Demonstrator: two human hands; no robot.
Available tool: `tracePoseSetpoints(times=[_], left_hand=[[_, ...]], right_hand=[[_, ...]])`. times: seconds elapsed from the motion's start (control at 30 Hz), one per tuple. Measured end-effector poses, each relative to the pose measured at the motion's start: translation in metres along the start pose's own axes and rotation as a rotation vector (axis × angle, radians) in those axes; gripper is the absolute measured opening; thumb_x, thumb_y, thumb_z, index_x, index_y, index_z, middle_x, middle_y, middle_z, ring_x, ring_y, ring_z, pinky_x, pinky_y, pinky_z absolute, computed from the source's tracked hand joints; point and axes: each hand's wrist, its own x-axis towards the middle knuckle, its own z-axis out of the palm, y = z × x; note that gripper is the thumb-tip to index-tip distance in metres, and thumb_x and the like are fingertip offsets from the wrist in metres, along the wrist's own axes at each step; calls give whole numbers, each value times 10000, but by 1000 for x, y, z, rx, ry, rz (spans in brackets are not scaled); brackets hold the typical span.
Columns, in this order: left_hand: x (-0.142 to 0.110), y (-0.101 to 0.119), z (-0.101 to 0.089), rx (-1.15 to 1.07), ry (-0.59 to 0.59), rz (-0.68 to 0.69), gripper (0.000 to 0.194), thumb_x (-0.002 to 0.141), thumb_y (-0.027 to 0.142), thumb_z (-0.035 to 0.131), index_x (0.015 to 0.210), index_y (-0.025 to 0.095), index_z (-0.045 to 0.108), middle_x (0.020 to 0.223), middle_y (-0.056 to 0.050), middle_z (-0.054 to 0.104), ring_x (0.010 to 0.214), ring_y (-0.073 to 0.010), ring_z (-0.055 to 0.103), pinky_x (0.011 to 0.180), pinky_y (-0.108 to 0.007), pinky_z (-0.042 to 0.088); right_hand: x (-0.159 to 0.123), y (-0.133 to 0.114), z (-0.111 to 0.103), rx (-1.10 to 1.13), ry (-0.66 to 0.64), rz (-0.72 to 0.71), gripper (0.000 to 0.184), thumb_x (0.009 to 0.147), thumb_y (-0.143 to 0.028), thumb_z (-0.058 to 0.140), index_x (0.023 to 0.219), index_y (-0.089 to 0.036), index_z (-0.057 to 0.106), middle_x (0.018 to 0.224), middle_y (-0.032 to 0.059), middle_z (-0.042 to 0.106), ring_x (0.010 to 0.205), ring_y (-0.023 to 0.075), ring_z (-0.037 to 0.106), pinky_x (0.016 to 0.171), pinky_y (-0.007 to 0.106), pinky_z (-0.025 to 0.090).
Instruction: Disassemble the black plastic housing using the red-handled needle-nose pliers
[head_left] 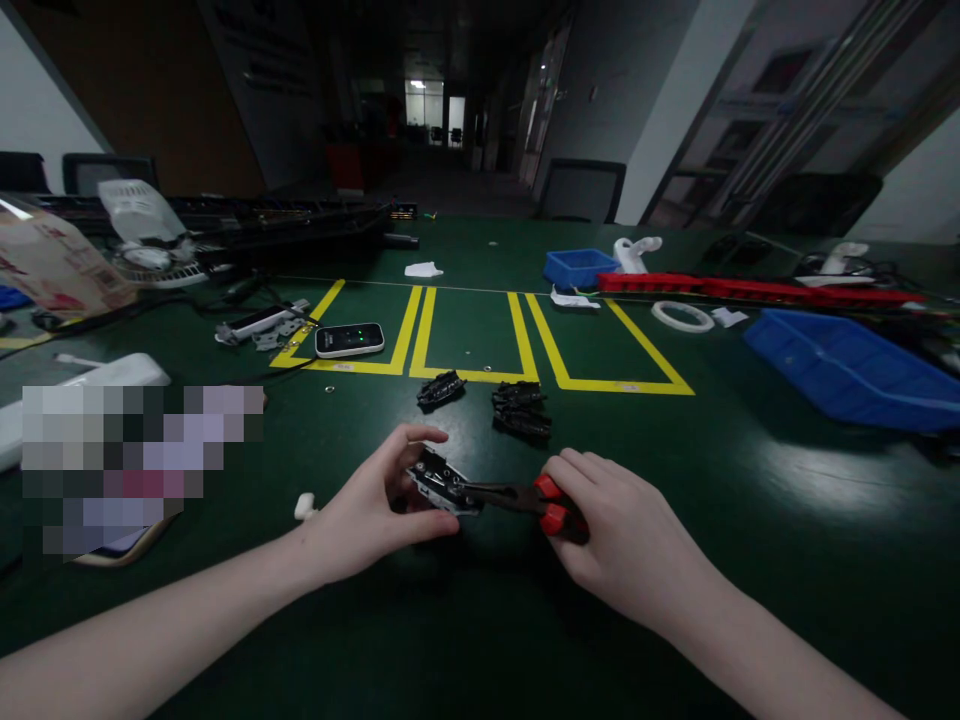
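Observation:
Between the thumb and fingers of my left hand [397,505] is a small black and silver mechanical part [439,480], held tilted above the green table [337,640]. My right hand [611,515] is closed around the red handles of long-nose pliers [502,493]. The pliers' dark jaws reach left and meet the right end of the part; what they pinch there is too small to make out. Just beyond my hands lie a black plastic piece [441,390] and a small cluster of similar black pieces [521,408].
Yellow tape outlines [480,372] mark the table ahead. A white-edged device [349,340] with green lights lies in the left outline. Blue bins [855,370] [579,268], a tape roll [682,317] and red strips [750,290] are to the right. A white earbud [305,506] lies by my left wrist.

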Motion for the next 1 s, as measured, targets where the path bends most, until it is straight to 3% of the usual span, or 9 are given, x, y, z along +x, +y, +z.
tracePoseSetpoints(times=[0.23, 0.47, 0.73, 0.83, 1.0], left_hand=[[1, -14, 6, -134, -121, 85, 675, 910, 291, 811, 1473, 350, 444, 1253, -29, 570, 1099, -214, 652, 958, -405, 533], [1, -7, 9, 122, -56, 114, 950, 715, 355, 962, 1509, 335, 441, 1221, -34, 575, 1074, -263, 640, 943, -457, 501], [-1, 4, 13, 195, -37, 114, 934, 715, 364, 928, 1487, 262, 412, 1175, -48, 581, 1026, -265, 640, 890, -449, 521], [-3, 5, 15, 158, -29, 103, 824, 733, 329, 896, 1402, 234, 426, 1153, -49, 582, 993, -256, 646, 871, -448, 541], [-5, 8, 13, 236, -24, 101, 703, 724, 325, 892, 1298, 226, 499, 1248, -85, 603, 1161, -320, 616, 977, -510, 530]], right_hand=[[-2, -4, -1, -10, 17, -6, 232, 726, -154, 669, 940, -235, 632, 917, 49, 714, 782, 223, 664, 648, 346, 531], [-4, -11, 4, -17, 34, -55, 248, 689, -133, 651, 912, -237, 617, 880, 44, 707, 760, 213, 646, 655, 338, 510], [-2, -13, 5, 28, 37, -66, 255, 699, -147, 671, 934, -237, 635, 906, 46, 722, 779, 224, 670, 670, 358, 542], [-2, -11, 1, 45, 46, -61, 211, 726, -171, 666, 921, -243, 630, 895, 37, 713, 768, 212, 664, 645, 339, 537], [0, -2, -8, 42, 82, -58, 164, 767, -213, 632, 928, -243, 623, 912, 52, 696, 790, 227, 653, 645, 351, 523]])
